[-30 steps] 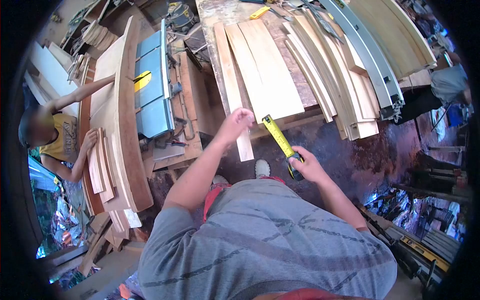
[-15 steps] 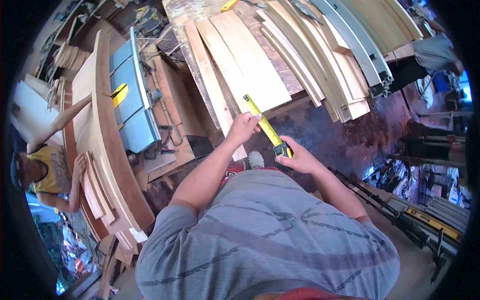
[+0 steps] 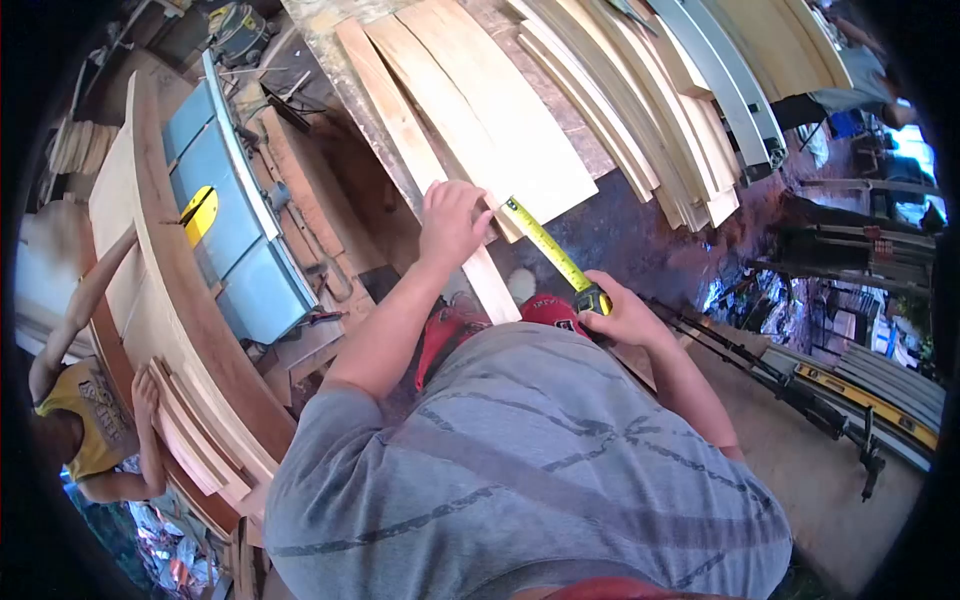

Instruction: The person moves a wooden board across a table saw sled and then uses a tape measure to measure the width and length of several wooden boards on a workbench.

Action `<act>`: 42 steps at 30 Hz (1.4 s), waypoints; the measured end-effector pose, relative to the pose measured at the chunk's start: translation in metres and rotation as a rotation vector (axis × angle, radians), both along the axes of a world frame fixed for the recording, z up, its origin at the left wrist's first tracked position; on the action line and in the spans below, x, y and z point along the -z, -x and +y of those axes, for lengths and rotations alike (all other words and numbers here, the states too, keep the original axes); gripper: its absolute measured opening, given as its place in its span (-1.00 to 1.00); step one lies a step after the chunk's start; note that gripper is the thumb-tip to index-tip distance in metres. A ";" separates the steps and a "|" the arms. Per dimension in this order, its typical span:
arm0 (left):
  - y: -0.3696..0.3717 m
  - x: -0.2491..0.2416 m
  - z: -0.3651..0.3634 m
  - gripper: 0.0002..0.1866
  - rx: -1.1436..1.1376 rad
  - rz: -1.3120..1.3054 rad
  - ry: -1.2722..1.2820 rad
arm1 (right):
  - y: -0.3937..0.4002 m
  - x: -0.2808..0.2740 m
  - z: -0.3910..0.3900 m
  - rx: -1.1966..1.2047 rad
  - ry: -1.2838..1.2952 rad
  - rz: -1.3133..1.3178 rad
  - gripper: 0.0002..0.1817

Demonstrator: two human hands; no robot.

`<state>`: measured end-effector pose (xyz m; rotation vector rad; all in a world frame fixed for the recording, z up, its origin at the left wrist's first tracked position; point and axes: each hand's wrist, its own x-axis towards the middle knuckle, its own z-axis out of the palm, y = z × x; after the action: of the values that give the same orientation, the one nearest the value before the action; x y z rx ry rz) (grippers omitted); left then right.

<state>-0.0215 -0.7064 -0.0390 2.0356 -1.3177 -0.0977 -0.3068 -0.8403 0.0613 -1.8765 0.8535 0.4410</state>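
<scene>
My right hand [image 3: 628, 316] grips a yellow and black tape measure [image 3: 592, 298] by its case, in front of my right side. The yellow blade [image 3: 548, 245] is drawn out towards the upper left, its end close to the near end of a wide pale board [image 3: 500, 110]. Left of that blade end, my left hand [image 3: 455, 225] is open over a narrow wooden strip [image 3: 492, 282], fingers pointing away from me and thumb towards the tape. The strip lies lengthwise beside the wide board, its near end jutting towards my waist.
Long boards are stacked [image 3: 640, 100] on the workbench [image 3: 312, 28] at the right, beside a grey metal rail [image 3: 725, 85]. To my left stands a blue-topped table saw [image 3: 230, 230]. Behind it, a person in a yellow top [image 3: 95, 415] handles wooden strips. A black tripod [image 3: 790, 405] lies at the right.
My left hand has let go of the tape blade and moved left onto the narrow strip. The tape measure in my right hand has shifted slightly right. The view has shifted too.
</scene>
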 end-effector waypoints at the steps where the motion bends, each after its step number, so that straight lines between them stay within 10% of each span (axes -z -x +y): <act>1: 0.001 0.000 0.001 -0.63 0.004 -0.012 -0.005 | -0.002 -0.002 -0.001 -0.009 0.000 -0.004 -0.15; 11: 0.025 0.002 -0.002 -0.63 -0.143 -0.038 -0.077 | -0.023 0.005 -0.068 -0.156 -0.037 -0.135 -0.16; 24: 0.106 0.003 -0.015 -0.50 -0.478 -0.191 -0.072 | -0.133 0.002 -0.193 -0.973 0.561 -0.042 -0.20; 42: 0.086 0.001 -0.006 -0.64 -0.397 -0.175 -0.233 | -0.144 0.000 -0.205 -0.929 0.440 0.023 -0.16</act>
<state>-0.1077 -0.7123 -0.0403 2.5155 -1.0137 0.1157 -0.1626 -1.0458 0.0613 -2.6301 0.0181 0.8809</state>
